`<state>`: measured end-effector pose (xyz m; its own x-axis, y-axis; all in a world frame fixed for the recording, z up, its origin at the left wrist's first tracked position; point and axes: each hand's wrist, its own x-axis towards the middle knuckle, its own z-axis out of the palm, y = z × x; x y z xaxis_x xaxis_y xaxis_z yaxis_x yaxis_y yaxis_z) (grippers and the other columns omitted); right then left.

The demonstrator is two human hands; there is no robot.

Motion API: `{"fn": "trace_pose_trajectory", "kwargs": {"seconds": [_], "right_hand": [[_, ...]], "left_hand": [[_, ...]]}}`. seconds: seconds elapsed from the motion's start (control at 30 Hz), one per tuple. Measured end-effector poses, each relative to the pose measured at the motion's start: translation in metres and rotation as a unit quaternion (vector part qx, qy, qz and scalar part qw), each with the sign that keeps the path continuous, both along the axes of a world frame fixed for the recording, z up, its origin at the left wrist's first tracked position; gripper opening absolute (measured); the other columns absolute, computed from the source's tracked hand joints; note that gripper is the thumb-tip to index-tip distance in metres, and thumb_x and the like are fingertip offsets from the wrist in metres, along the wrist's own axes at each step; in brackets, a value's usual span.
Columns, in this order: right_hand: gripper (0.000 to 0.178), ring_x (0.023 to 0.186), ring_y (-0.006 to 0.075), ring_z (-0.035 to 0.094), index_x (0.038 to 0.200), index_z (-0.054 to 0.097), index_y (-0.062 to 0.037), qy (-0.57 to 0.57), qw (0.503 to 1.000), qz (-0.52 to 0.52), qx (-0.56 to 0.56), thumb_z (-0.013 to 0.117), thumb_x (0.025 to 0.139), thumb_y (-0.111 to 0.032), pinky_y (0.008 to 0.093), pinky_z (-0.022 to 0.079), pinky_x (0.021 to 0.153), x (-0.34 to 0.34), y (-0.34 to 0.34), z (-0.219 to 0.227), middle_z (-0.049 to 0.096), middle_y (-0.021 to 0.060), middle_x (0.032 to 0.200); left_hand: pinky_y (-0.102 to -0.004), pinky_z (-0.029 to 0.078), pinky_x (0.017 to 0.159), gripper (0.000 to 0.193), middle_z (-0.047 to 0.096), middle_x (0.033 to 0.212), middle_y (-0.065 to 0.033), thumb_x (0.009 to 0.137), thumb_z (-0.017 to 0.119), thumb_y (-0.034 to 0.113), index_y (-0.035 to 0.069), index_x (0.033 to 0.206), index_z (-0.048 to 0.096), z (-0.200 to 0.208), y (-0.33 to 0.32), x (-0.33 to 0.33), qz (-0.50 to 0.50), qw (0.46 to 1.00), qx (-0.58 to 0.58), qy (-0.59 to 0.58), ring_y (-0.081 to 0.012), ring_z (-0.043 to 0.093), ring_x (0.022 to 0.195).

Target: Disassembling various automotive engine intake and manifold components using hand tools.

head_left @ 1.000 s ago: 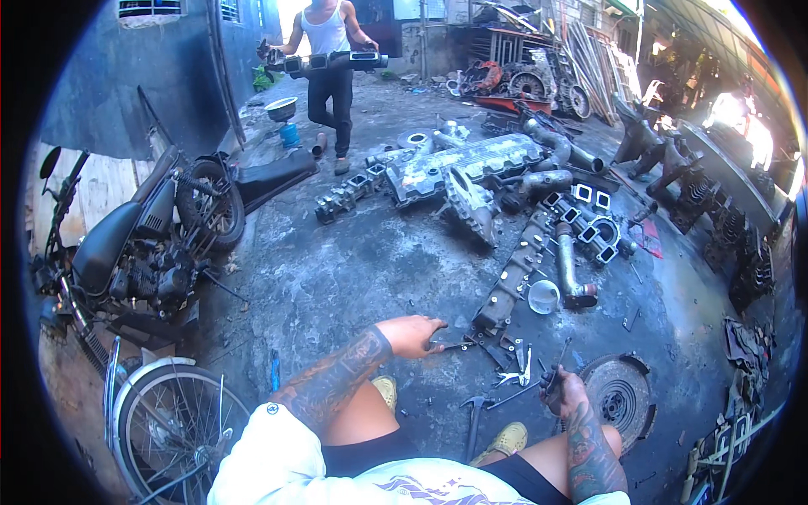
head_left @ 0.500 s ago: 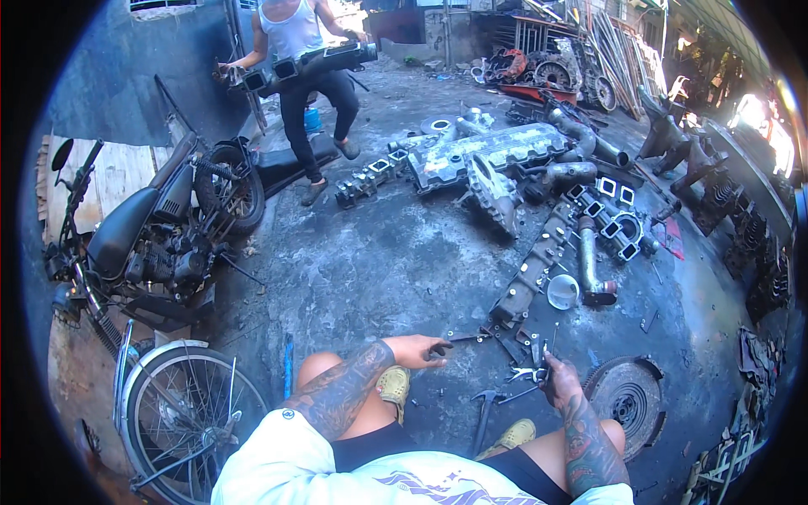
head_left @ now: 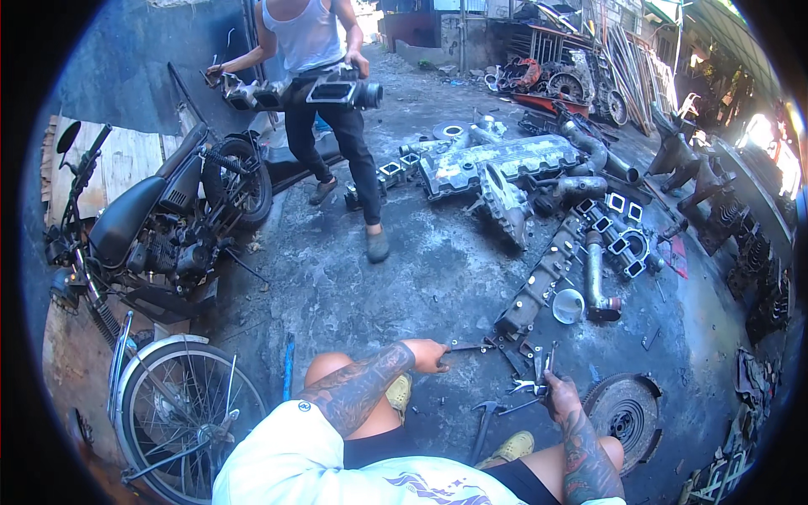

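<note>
My left hand (head_left: 427,355) reaches over the ground with its fingers curled. Just beyond its fingertips lies a thin dark tool (head_left: 469,346); whether they touch it I cannot tell. My right hand (head_left: 562,394) is closed round a slim metal tool (head_left: 551,355) that points up and away from me. Near my right hand, a silver puller-like piece (head_left: 526,386) and dark metal brackets (head_left: 515,353) lie on the ground. A hammer (head_left: 485,417) rests between my feet, beside a thin rod (head_left: 520,406).
A long engine part (head_left: 539,286), a white bowl (head_left: 569,306) and a metal pipe (head_left: 596,282) lie ahead. A round plate (head_left: 624,412) is at right. A motorcycle (head_left: 143,219) and bicycle wheel (head_left: 181,421) stand left. Another person (head_left: 337,135) carries a manifold (head_left: 295,94).
The other person has stepped nearer and to the right with the manifold. My left hand's fingers have curled in. My right hand still grips its tool.
</note>
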<state>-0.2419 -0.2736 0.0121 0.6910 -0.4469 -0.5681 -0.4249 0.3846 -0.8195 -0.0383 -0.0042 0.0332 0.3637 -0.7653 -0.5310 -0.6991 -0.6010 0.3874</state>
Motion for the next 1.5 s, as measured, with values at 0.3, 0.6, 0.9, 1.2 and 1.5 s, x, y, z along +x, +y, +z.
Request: {"fn": "trace_pose_trajectory", "kwargs": {"seconds": [0.3,0.6,0.9,1.2,1.5], "right_hand": [[0.017,0.055,0.0117,0.052,0.091,0.058,-0.0037,0.015,0.998,0.017,-0.05,0.054,0.09,-0.02,0.026,0.041,0.048,-0.006,-0.002,-0.007,0.056,0.0013,0.069],[0.025,0.06,0.0099,0.051,0.099,0.059,-0.0017,0.032,0.99,0.078,-0.114,0.055,0.089,-0.024,0.0246,0.041,0.051,-0.008,-0.003,-0.006,0.057,0.0007,0.073],[0.028,0.061,0.0102,0.051,0.097,0.059,0.0018,0.02,0.989,0.096,-0.115,0.055,0.089,-0.025,0.0244,0.041,0.053,-0.002,0.003,-0.007,0.06,0.004,0.076],[0.022,0.054,0.0085,0.045,0.101,0.057,0.0036,0.046,0.974,0.165,-0.151,0.057,0.086,-0.012,0.0228,0.037,0.048,0.005,0.011,-0.016,0.053,0.0017,0.069],[0.022,0.054,0.0094,0.046,0.104,0.055,0.0054,0.073,0.971,0.182,-0.135,0.057,0.084,-0.005,0.0245,0.038,0.048,0.008,0.026,-0.026,0.051,0.0021,0.069]], "left_hand": [[-0.0408,0.044,0.089,0.062,0.06,0.11,-0.0224,0.084,0.057,0.04,0.0,0.13,0.042,-0.009,-0.01,0.001,0.014,1.0,0.009,0.003,-0.0357,0.057,0.104],[-0.0399,0.044,0.09,0.062,0.061,0.109,-0.0191,0.085,0.054,0.045,0.001,0.127,0.045,-0.02,-0.002,-0.002,-0.039,0.998,0.047,0.024,-0.0338,0.056,0.105],[-0.0397,0.042,0.093,0.062,0.059,0.115,-0.018,0.085,0.054,0.045,0.005,0.131,0.044,-0.024,0.014,-0.01,-0.04,0.992,0.104,0.056,-0.0338,0.053,0.11],[-0.0408,0.044,0.09,0.06,0.062,0.108,-0.0184,0.085,0.055,0.042,0.003,0.13,0.044,-0.02,0.02,-0.011,-0.025,0.994,0.102,0.024,-0.0337,0.056,0.104],[-0.0416,0.046,0.086,0.053,0.063,0.105,-0.0182,0.086,0.055,0.037,0.0,0.123,0.049,-0.007,0.009,-0.016,-0.05,0.997,0.041,0.029,-0.0346,0.058,0.1]]}}
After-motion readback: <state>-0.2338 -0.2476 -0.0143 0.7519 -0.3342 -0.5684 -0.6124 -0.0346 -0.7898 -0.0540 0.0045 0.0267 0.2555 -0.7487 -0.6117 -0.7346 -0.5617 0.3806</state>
